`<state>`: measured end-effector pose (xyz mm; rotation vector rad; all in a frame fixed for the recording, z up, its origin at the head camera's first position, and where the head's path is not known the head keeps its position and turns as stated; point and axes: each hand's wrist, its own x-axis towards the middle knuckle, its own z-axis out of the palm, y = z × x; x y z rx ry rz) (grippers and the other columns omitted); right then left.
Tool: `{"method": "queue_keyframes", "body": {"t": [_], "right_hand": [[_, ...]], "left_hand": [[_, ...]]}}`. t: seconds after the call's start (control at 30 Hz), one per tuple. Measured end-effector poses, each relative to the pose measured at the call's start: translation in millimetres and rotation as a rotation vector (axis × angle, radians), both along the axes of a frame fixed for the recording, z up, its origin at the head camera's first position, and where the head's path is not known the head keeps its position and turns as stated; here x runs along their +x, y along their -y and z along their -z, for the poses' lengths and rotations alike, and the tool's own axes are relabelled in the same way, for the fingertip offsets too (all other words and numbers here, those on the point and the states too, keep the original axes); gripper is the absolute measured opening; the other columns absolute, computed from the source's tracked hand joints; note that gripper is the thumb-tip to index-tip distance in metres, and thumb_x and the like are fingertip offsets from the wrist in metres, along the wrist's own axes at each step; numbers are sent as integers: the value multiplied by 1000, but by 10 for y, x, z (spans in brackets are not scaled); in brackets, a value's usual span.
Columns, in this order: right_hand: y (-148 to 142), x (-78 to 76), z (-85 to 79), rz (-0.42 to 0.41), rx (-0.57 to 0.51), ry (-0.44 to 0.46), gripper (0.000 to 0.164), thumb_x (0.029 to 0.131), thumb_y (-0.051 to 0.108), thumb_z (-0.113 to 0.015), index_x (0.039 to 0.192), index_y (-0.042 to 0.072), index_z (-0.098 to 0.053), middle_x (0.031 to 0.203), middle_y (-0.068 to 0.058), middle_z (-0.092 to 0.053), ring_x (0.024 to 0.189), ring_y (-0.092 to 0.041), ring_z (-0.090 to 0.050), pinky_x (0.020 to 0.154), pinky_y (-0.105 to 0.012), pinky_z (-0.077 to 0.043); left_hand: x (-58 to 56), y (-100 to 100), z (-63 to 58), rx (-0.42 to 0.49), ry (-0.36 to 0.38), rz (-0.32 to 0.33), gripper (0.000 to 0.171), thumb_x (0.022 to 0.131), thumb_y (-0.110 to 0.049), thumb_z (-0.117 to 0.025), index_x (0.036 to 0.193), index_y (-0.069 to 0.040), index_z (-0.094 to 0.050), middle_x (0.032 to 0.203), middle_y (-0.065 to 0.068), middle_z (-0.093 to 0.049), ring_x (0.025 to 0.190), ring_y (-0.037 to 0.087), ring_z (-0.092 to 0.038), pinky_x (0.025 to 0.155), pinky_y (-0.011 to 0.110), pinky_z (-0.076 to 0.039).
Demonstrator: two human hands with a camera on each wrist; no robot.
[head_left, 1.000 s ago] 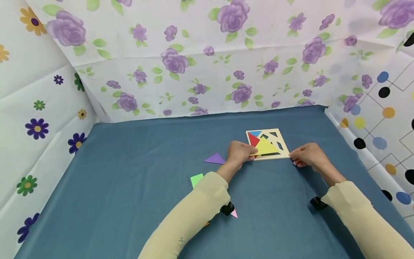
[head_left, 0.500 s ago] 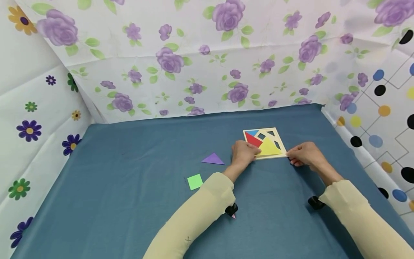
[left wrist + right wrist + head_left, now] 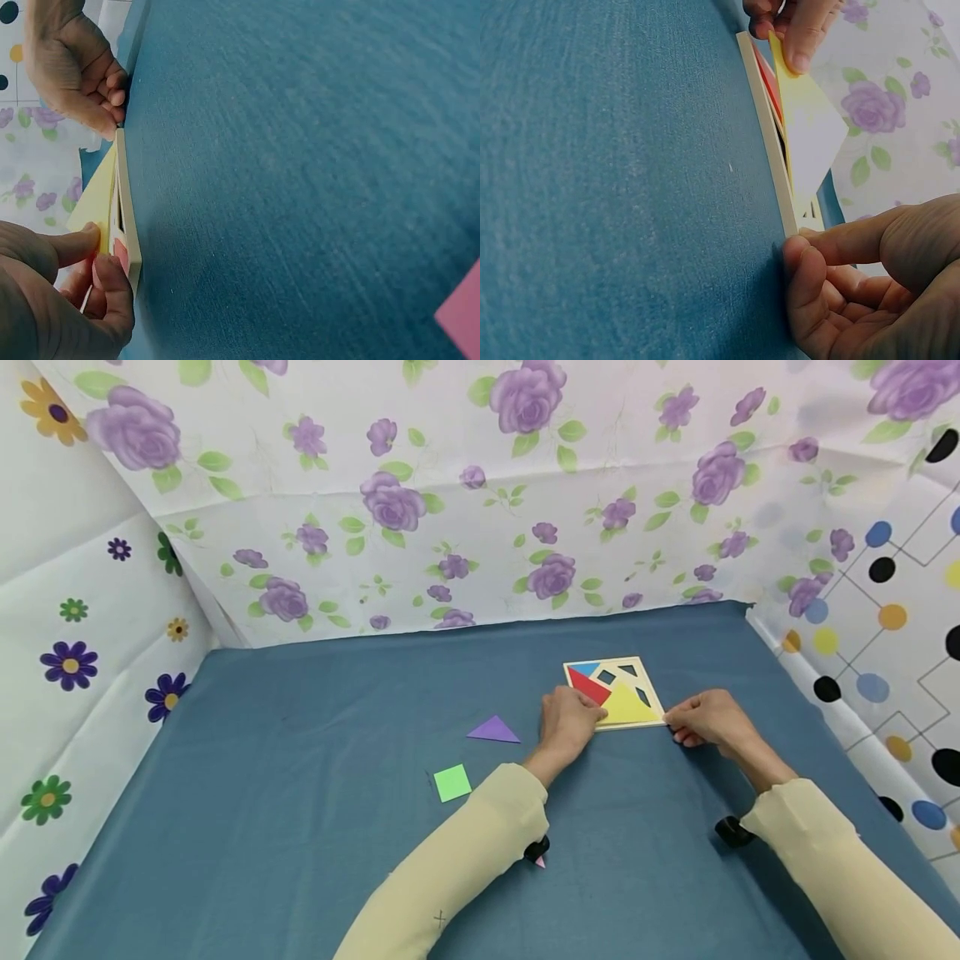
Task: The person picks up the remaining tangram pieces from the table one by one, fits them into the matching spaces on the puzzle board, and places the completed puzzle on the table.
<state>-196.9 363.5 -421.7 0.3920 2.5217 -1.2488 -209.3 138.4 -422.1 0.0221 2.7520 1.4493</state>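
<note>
A wooden tangram board (image 3: 651, 685) lies on the blue cloth, with a red triangle (image 3: 588, 686) and a blue piece (image 3: 584, 668) in its recesses. My left hand (image 3: 567, 722) pinches a yellow triangle (image 3: 628, 705) by its left corner. In the right wrist view this yellow triangle (image 3: 810, 124) is tilted over the board, its pinched end raised and its other end low near the frame. At the board's near right corner, my right hand (image 3: 708, 720) grips the edge between thumb and finger. Dark cut-outs show in the board's right part.
Left of the board lie a purple triangle (image 3: 495, 730) and a green square (image 3: 452, 783). A pink piece (image 3: 541, 862) is mostly hidden under the left forearm. Flowered sheets (image 3: 450, 527) hang behind the blue cloth (image 3: 337, 760).
My left hand has moved slightly right, bringing the yellow triangle over the lower part of the board, its lower edge nearer the frame's near side. My right hand keeps its grip on the corner.
</note>
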Motion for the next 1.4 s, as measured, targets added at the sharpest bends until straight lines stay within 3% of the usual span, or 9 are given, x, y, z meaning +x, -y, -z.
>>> {"method": "queue_keyframes", "body": {"t": [0.3,0.53,1.03,1.4], "right_hand": [[7,-3,1,4,-7,14,34,100,14,-67,118,-14,-68,73,-4,-69,63,-12,-65,60,-28,-58],[-7,14,26,9,2,8,34,100,15,-67,118,-15,-68,73,-4,-69,64,-13,-65,61,-29,-58],[-3,8,40,-3,14,-16,33,100,14,-67,115,-15,-70,71,-3,-69,63,-13,-65,60,-29,-58],[-1,-4,32,-3,13,-5,33,100,15,-68,116,-15,-69,72,-3,-69,63,-13,-65,61,-29,-58]], "left_hand": [[-1,-4,47,-133,-14,39,5,87,-17,-86,83,-15,-84,80,-5,-76,81,11,-68,71,28,-53],[-2,-14,102,-254,-64,74,6,90,-23,-83,86,-18,-84,83,-6,-75,79,13,-67,68,31,-52],[-10,17,113,-358,-166,106,9,92,-26,-81,83,-23,-83,71,-9,-69,70,12,-63,60,29,-45],[-13,12,107,-397,-174,121,11,93,-26,-79,83,-23,-82,71,-8,-67,68,12,-61,61,31,-46]]}}
